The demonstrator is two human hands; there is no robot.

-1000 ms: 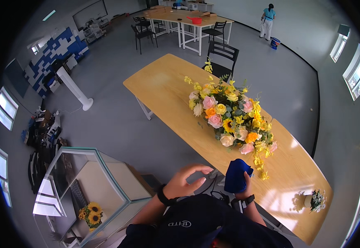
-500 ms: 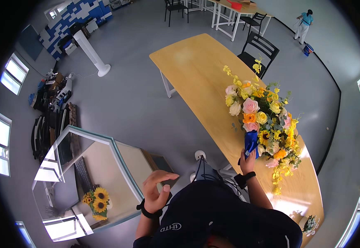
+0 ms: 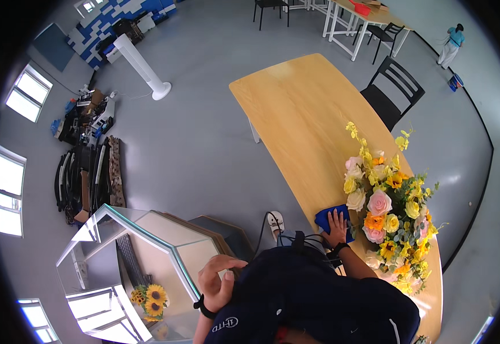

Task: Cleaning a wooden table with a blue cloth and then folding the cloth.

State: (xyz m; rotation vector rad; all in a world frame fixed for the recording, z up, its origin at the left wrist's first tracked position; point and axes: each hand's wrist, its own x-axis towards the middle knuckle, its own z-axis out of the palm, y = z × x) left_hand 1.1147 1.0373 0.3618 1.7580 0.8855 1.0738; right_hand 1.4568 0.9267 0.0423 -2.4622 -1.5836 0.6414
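A blue cloth [image 3: 323, 217] lies on the wooden table [image 3: 284, 97], close to its edge near me. My right hand [image 3: 336, 229] rests on the cloth with its fingers spread flat. Just right of this hand stands a large flower arrangement [image 3: 396, 218] of pink, yellow, orange and cream blooms with green leaves. My left hand [image 3: 217, 280] is raised in front of my dark top, beside the glass case. Its fingers are loosely bent, the thumb stands apart, and nothing shows in them.
A glass-topped case [image 3: 172, 249] with sunflowers [image 3: 155, 300] inside stands at my left. A black chair [image 3: 393, 94] stands beyond the table. Farther off are a white tower fan [image 3: 144, 69], stacked equipment [image 3: 89, 117] and a person [image 3: 452, 46] by the wall.
My right hand has brought the blue cloth down from against the flowers to the tabletop, and its fingers have spread. My left hand stays raised. The whole view has shifted.
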